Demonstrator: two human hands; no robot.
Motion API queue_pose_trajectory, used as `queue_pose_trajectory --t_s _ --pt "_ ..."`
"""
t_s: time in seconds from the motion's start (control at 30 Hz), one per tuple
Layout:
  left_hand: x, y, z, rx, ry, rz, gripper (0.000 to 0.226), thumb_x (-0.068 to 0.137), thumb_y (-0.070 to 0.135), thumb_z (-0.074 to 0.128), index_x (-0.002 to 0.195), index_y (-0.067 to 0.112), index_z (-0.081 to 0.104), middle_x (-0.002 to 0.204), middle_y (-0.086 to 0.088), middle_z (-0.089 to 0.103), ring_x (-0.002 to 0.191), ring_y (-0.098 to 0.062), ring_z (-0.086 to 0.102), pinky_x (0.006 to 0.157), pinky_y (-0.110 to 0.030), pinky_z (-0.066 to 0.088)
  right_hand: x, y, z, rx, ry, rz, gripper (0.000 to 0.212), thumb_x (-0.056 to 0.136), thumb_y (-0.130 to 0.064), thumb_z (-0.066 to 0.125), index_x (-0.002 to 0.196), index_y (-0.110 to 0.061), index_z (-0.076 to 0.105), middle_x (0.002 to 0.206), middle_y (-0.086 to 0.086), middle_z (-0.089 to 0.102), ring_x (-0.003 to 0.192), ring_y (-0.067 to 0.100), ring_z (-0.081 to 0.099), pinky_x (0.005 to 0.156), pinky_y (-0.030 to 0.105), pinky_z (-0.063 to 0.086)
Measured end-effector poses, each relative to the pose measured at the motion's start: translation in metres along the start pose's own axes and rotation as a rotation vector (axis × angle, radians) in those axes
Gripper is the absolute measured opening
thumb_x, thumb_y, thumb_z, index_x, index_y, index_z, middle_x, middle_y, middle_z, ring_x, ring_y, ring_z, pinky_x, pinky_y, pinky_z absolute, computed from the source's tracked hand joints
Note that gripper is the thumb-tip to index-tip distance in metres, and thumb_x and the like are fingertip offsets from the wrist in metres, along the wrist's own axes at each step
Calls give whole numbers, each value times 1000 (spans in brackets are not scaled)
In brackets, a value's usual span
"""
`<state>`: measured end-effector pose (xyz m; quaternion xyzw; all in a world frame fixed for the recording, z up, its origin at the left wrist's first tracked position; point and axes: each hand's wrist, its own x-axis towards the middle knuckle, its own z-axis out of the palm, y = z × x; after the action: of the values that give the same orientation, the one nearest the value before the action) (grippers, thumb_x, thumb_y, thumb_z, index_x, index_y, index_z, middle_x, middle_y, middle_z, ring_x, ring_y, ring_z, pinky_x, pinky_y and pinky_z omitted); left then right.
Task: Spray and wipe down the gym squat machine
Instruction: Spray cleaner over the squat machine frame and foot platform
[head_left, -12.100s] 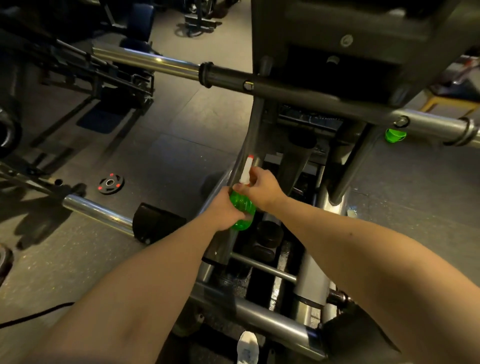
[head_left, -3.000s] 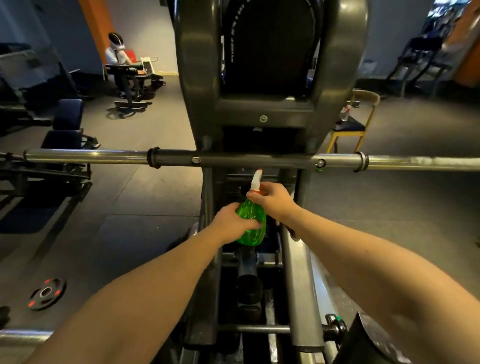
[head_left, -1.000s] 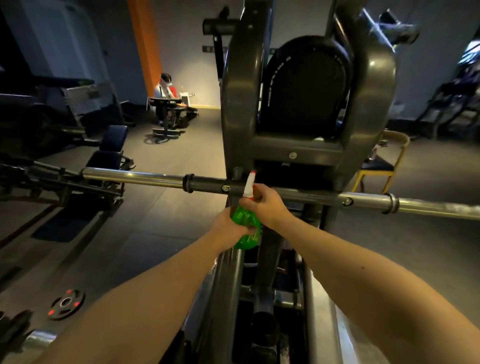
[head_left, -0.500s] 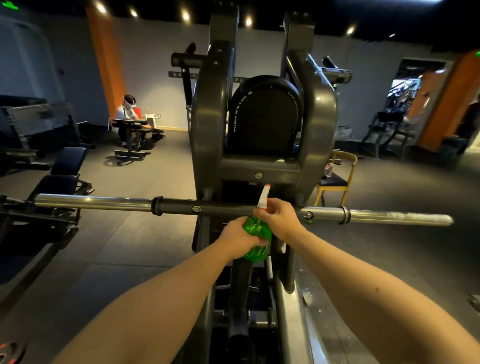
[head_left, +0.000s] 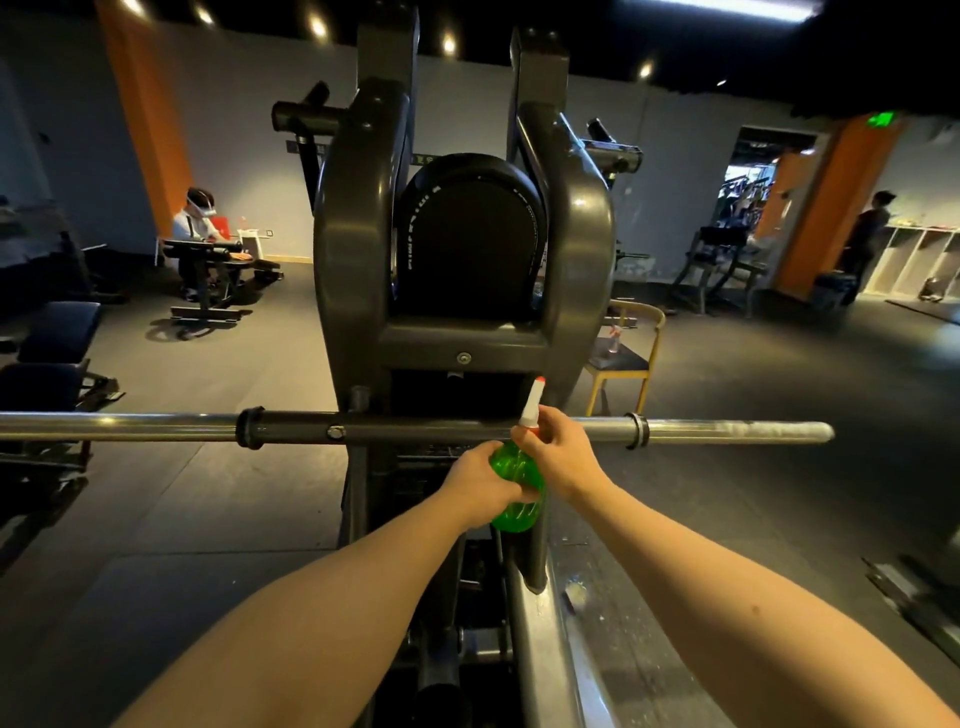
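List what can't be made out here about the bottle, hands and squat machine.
- Head view: the spray bottle trigger is hidden behind the right hand; pressed or not, unclear.
- Head view: the bottle's fill level is covered by the left hand.
- Head view: the bar has its left end cut off by the frame edge.
- Head view: the white lettering on the back pad is too small and blurred.
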<state>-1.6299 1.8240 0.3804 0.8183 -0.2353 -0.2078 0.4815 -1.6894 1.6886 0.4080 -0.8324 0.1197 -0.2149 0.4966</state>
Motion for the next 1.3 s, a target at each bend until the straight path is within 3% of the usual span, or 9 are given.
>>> queue_pose_trajectory --t_s 0.23,0.4,0.53,0.63,0.73,0.87,1.0,1.2,1.3 --pt "-6 -7 -26 -44 36 -6 60 77 31 89 126 35 54 114 15 63 110 -11 58 94 -33 46 14 -20 15 32 -143 -46 40 93 -32 74 128 -29 56 118 1 68 107 13 67 77 17 53" --pt "-33 -54 -62 -60 191 -97 64 73 35 91 126 32 56 112 13 64 110 -13 60 97 -34 46 6 -48 77 41 -336 -8 39 93 -30 74 128 -28 56 110 -12 67 100 3 64 81 19 50" --pt "-65 -90 -105 -48 288 -151 62 71 37 91 124 31 58 111 9 66 103 -11 62 98 -39 51 0 -68 140 -2 -413 -16 53 87 -29 81 134 -19 60 116 -3 71 107 15 68 96 36 57" --pt "-84 -105 -128 -39 312 -173 59 71 36 90 121 27 60 107 7 69 100 -11 66 95 -40 55 -8 -82 171 -58 -396 -42 40 88 -26 81 122 -12 65 111 4 72 102 18 67 98 43 56" --pt "-103 -115 -136 -75 333 -179 63 70 33 92 124 25 60 110 7 69 102 -11 65 94 -37 55 -21 -93 189 -40 -413 -21 26 89 -20 80 111 -18 66 99 -3 70 99 17 66 99 41 55" --pt "-133 -136 -137 -94 272 -217 64 69 31 94 123 29 60 113 7 69 106 -11 65 98 -39 55 -45 -89 201 -72 -556 20 41 90 -23 79 126 -20 60 107 -11 64 106 13 64 100 34 53" --pt "-168 -151 -139 -55 228 -232 60 74 29 91 125 27 59 115 8 67 107 -10 64 103 -42 52 -76 -84 218 -72 -572 29 43 86 -28 83 121 -26 60 109 -12 67 109 14 66 100 38 56" --pt "-224 -181 -159 -212 293 -274 74 69 30 94 133 27 57 121 9 66 115 -14 62 108 -48 49 -129 -109 255 5 -573 37 44 91 -26 78 121 -32 45 101 -21 57 94 2 60 81 19 49" --pt "-256 -196 -175 -269 331 -269 69 71 23 93 131 24 57 118 8 65 111 -13 62 102 -39 52 -155 -125 281 65 -531 31 44 90 -29 79 124 -30 52 108 -12 65 102 8 65 86 26 55"
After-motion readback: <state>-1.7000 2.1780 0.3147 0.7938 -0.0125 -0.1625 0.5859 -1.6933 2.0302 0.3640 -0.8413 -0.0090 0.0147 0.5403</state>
